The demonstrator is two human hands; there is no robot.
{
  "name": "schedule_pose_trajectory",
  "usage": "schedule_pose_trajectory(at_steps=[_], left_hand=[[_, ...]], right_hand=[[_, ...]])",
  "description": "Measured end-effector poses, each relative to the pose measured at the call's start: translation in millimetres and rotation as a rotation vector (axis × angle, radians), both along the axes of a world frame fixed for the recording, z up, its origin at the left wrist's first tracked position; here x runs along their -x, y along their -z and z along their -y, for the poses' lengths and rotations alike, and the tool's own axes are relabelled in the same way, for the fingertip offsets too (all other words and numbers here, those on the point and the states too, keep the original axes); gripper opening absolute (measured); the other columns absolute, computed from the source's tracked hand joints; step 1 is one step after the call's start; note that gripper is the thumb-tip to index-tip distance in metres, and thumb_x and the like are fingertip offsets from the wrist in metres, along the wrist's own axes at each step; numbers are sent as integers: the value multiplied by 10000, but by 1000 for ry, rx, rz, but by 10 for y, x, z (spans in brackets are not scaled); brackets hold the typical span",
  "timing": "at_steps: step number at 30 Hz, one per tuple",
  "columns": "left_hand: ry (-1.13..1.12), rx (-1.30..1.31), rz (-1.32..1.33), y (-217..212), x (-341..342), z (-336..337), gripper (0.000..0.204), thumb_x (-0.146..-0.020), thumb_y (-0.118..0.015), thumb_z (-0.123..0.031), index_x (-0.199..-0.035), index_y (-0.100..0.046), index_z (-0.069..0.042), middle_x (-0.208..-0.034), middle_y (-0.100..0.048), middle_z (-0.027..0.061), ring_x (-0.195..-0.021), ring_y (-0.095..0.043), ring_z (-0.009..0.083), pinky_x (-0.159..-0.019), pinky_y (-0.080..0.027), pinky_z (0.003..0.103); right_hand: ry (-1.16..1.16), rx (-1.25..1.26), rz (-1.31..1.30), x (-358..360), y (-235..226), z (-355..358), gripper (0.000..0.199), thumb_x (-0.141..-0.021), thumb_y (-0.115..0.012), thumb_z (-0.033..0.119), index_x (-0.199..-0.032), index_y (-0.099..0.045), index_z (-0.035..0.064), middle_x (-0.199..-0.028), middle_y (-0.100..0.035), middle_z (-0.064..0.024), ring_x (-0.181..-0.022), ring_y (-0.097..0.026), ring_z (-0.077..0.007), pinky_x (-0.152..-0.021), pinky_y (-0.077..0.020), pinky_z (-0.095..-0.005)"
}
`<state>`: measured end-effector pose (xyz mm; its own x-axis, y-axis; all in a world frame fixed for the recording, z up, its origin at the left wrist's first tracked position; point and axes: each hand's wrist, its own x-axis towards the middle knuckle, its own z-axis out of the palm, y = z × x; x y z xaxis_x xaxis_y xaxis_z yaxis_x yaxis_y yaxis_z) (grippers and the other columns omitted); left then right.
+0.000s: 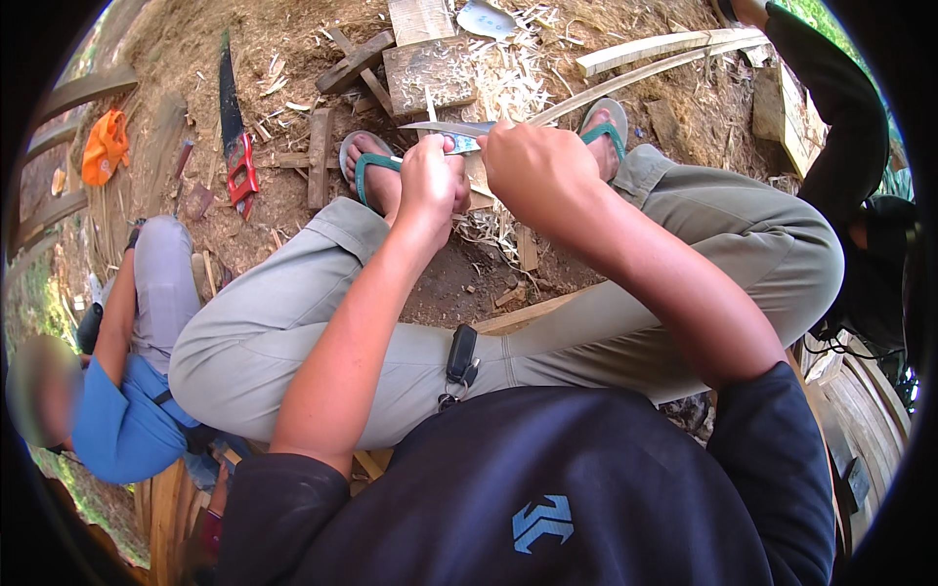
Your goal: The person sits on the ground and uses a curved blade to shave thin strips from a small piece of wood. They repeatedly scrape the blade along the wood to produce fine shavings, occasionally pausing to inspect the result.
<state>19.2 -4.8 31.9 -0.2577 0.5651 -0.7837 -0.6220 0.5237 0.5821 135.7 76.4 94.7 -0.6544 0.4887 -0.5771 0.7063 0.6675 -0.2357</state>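
Both my hands meet in front of me, above the ground between my sandalled feet. My right hand (pixel 537 171) is closed on a knife, whose bright narrow blade (pixel 445 128) points left across the front of my left hand. My left hand (pixel 432 186) is closed close by, with a thin pale strip of wood (pixel 430 102) showing just beyond it; whether the fingers grip that strip is hidden. A small blue-and-white patterned piece (pixel 461 144) shows between the hands, its kind unclear. Below them lie curled wood shavings (pixel 498 230).
A handsaw (pixel 234 146) with a red handle lies at the left, near an orange bag (pixel 106 146). Wooden blocks (pixel 430 73) stand ahead; long wood strips (pixel 674 44) stretch right. A person in a blue shirt (pixel 127 425) sits left, another in dark clothing (pixel 845 127) right.
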Motion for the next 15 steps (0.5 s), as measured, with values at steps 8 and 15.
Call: schedule_pose_trajectory(at_steps=[8,15], left_hand=[[9,-53,7,-8,2,4,170,-958,-368,-236,-854,-436,-120,-478,-341,-7,-359,-263,120,-366,-198,292],[-18,17,-30,-20,-38,7,157,-945,-362,-214,-841,-438,-125,-487,-336,-13,-367,-269,115,-367,-203,290]], right_hand=[[67,-34,17,-128,-118,43,177,-849,-619,126,-966,-644,-4,-883,-727,-137,-823,-731,-230,-651,-575,-319],[136,-44,36,-66,-40,157,159,-872,-606,134,-952,-607,-3,-850,-726,-126,-804,-733,-217,-634,-574,-299]])
